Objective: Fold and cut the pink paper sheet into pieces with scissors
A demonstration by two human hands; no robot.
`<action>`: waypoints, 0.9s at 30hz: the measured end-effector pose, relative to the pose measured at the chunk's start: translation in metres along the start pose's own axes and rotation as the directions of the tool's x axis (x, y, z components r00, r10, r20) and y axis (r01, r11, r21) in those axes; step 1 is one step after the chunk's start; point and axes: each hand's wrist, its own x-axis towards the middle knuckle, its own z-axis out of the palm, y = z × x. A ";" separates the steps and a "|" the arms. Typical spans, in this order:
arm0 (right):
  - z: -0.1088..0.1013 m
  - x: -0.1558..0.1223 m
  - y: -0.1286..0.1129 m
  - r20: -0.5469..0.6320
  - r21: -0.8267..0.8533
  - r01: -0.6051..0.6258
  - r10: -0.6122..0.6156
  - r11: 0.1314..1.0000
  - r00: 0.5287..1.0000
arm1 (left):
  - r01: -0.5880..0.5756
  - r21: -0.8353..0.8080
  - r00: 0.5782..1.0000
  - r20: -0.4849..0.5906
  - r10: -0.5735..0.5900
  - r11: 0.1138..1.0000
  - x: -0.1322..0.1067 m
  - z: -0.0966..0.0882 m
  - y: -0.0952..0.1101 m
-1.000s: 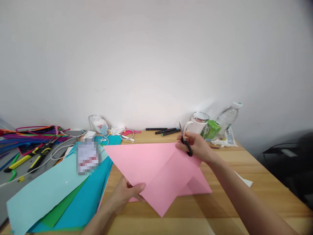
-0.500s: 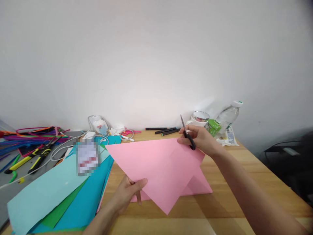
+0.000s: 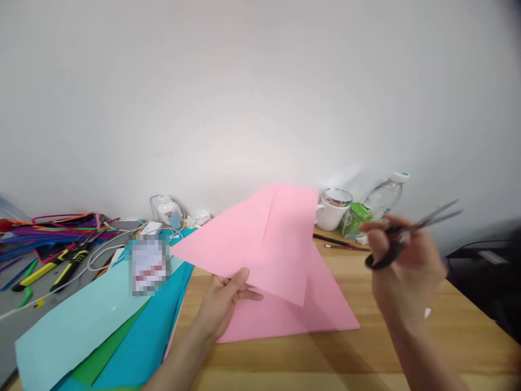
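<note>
Pink sheet (image 3: 240, 233) is pinched tight at its near edge by the left hand (image 3: 226, 301), thumb on top, probably so the rest stays free, over pink paper (image 3: 280, 323) on the worktop (image 3: 260, 372). Scissors (image 3: 393, 251), slightly open, are gripped by the right hand (image 3: 409, 277), well clear, maybe against snags.

R fingers (image 3: 379, 244) & scissors (image 3: 425, 220) blurred; lower pink paper (image 3: 280, 321) partly hidden by upper sheet (image 3: 240, 239).
</note>
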 end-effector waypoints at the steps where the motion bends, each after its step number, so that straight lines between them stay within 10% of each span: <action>1: -0.005 -0.019 0.002 0.093 -0.025 -0.092 0.094 0.995 0.991 | -0.022 -0.047 0.999 -0.028 0.020 0.999 0.002 0.005 0.000; 4: -0.016 -0.085 0.010 0.446 -0.085 -0.311 0.315 0.947 0.838 | -0.078 -0.182 0.996 -0.051 0.070 0.980 0.005 0.019 -0.001; 10: -0.012 -0.154 -0.001 0.718 0.012 -0.548 0.374 0.837 0.587 | -0.182 -0.315 0.983 -0.079 0.165 0.932 0.004 0.041 -0.012; 17: 0.013 -0.133 -0.033 0.834 0.011 -0.650 0.352 0.760 0.426 | -0.121 -0.319 0.986 -0.150 0.076 0.940 -0.008 0.049 -0.020; 27: 0.014 -0.131 -0.030 0.876 -0.082 -0.654 0.368 0.752 0.312 | -0.163 -0.192 0.958 -0.266 0.109 0.968 -0.013 0.046 -0.021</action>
